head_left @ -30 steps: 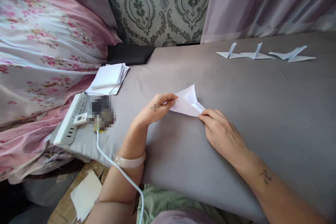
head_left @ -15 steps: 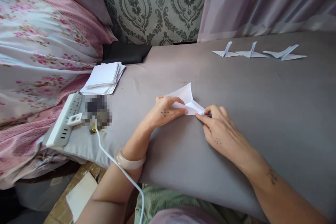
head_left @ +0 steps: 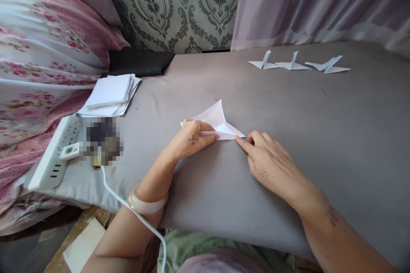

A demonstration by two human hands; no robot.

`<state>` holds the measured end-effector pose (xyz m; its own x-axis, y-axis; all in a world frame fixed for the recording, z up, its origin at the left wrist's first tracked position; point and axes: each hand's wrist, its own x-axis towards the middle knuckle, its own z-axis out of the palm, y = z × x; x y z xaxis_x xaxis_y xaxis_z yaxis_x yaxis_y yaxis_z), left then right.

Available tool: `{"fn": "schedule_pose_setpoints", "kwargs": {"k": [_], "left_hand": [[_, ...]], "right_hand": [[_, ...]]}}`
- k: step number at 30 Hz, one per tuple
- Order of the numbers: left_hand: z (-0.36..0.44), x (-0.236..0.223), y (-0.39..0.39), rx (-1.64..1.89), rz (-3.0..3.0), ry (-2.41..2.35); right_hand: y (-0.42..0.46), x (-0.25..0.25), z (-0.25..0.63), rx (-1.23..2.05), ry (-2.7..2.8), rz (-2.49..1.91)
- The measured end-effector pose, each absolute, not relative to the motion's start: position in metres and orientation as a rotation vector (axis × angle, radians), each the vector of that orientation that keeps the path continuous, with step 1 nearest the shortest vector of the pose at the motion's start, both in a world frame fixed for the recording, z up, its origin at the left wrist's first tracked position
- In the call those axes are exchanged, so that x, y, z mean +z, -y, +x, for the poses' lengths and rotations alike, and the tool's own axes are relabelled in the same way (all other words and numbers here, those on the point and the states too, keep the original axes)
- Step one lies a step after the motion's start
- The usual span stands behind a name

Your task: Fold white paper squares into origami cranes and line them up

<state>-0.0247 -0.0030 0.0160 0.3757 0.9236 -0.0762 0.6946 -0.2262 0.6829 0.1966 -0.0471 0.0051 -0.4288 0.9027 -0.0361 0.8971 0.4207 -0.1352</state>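
A partly folded sheet of white paper [head_left: 215, 118] lies on the grey bed surface [head_left: 288, 111], with one pointed flap sticking up. My left hand [head_left: 192, 138] presses down on the paper's left part, fingers together and flat along a fold. My right hand [head_left: 267, 162] rests on the bed at the paper's right tip, index finger and thumb pinching that corner. A pale bangle [head_left: 145, 204] sits on my left wrist.
Three folded paper figures [head_left: 296, 65] stand in a row at the far right. A stack of white sheets [head_left: 109, 94] lies far left, beside a white power strip [head_left: 53, 155] with a white cable [head_left: 128, 207]. Floral bedding [head_left: 38, 51] is piled on the left, with a black cushion [head_left: 137, 62] behind.
My left hand moved from the paper's left edge onto the sheet and pressed it flat. The raised flap dropped lower. The view shifted slightly, and my right hand stayed at the right tip.
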Motion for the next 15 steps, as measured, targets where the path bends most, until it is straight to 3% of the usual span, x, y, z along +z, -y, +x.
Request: {"fn": "schedule_pose_setpoints", "kwargs": {"k": [15], "left_hand": [[-0.0225, 0.0186, 0.0042, 0.400, 2.022, -1.481]], "right_hand": [[0.0485, 0.0086, 0.2008, 0.103, 2.607, -1.729]]}}
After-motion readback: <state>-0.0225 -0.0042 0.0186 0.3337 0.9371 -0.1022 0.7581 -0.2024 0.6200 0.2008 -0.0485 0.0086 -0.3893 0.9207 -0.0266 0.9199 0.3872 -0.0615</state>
